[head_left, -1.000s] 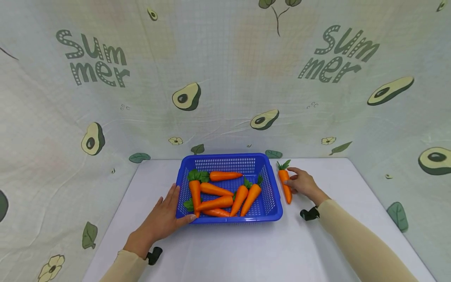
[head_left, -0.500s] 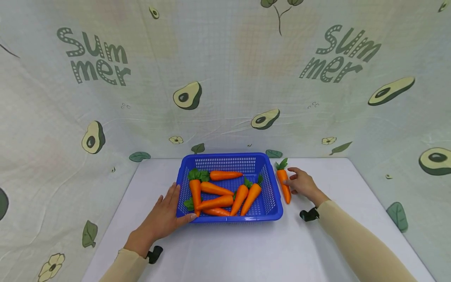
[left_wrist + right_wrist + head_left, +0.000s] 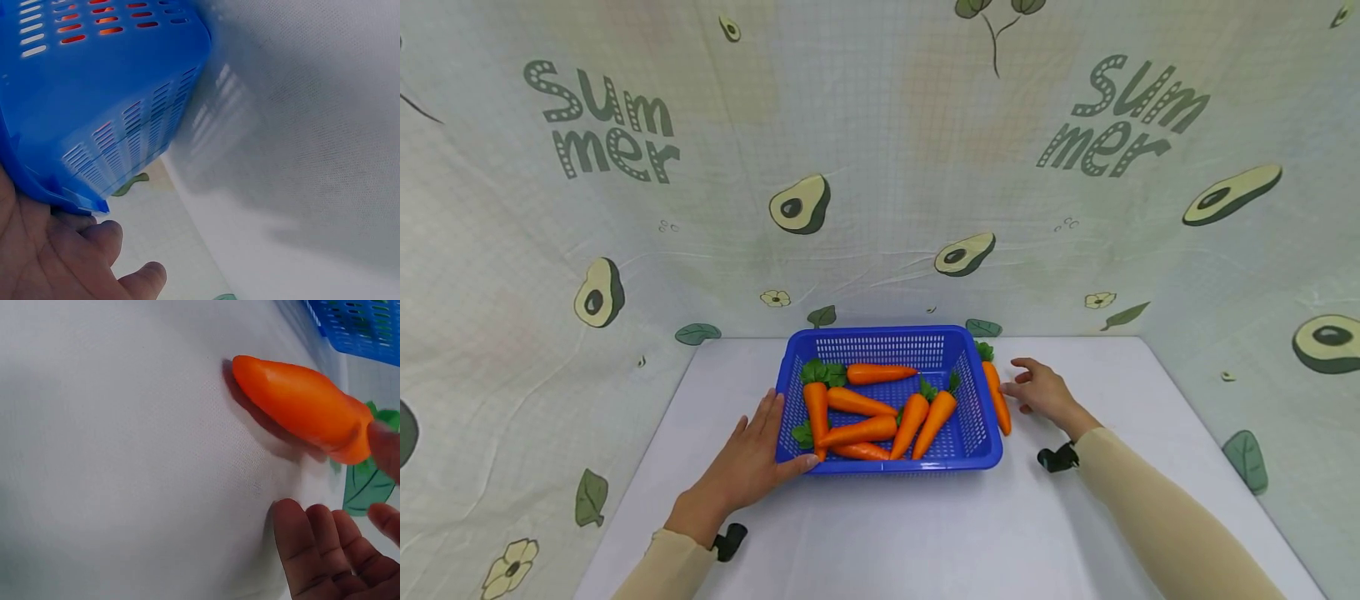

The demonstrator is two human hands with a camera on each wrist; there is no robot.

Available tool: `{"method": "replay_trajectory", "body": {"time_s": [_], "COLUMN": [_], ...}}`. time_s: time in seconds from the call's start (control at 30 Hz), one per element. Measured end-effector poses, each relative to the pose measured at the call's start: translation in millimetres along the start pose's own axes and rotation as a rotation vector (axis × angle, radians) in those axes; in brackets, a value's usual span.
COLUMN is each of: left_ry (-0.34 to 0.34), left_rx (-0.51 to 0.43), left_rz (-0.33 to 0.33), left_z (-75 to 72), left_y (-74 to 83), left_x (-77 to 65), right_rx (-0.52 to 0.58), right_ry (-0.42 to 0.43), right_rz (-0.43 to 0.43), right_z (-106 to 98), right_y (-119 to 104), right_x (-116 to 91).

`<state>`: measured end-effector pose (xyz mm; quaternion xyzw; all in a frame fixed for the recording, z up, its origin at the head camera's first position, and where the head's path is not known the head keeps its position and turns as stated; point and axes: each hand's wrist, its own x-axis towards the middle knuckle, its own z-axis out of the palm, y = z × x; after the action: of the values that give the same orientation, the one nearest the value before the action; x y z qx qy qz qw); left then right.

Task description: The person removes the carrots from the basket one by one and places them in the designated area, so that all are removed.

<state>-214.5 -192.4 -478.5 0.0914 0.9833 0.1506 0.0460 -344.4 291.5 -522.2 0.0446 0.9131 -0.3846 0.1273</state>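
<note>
An orange tapered carrot (image 3: 997,398) is seen at three o'clock beside the blue plastic basket (image 3: 880,468). More fingers of the right hand (image 3: 1047,390), wide, are shown by its wrist view; the left hand (image 3: 758,457) is spread at eight.

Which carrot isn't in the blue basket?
The lone carrot on the white table, just right of the blue basket, by the right hand. The other carrots all lie inside the basket.

Pale cloth backdrop (image 3: 880,150) printed with avocados (image 3: 799,205), leaves (image 3: 591,498), flowers (image 3: 509,571), "summer" lettering (image 3: 622,154); white table (image 3: 887,533) below.
</note>
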Motion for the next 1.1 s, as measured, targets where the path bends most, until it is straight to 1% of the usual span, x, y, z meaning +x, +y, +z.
{"method": "replay_trajectory", "body": {"time_s": [0.23, 0.53, 0.8, 0.93, 1.0, 1.1], "left_ry": [-0.002, 0.006, 0.016, 0.008, 0.005, 0.009], "left_rx": [0.003, 0.004, 0.006, 0.004, 0.006, 0.032], "left_rz": [-0.002, 0.003, 0.01, 0.006, 0.005, 0.007], "left_z": [0.7, 2.9, 4.5, 4.1, 4.0, 3.1], "left_y": [0.3, -1.1, -2.2, -2.9, -3.0, -3.6], "left_x": [0.2, 1.0, 1.6, 1.7, 2.1, 2.0], "right_rx": [-0.011, -0.009, -0.018, -0.051, -0.083, -0.134], "right_ry": [-0.025, 0.007, 0.006, 0.013, 0.029, 0.074], "right_rz": [-0.039, -0.02, -0.013, -0.023, -0.048, -0.1], "right_z": [7, 12, 12, 7, 2, -11], "right_y": [-1, 0, -3, -5, -6, -14], "right_x": [0, 2, -1, -3, -5, -6]}}
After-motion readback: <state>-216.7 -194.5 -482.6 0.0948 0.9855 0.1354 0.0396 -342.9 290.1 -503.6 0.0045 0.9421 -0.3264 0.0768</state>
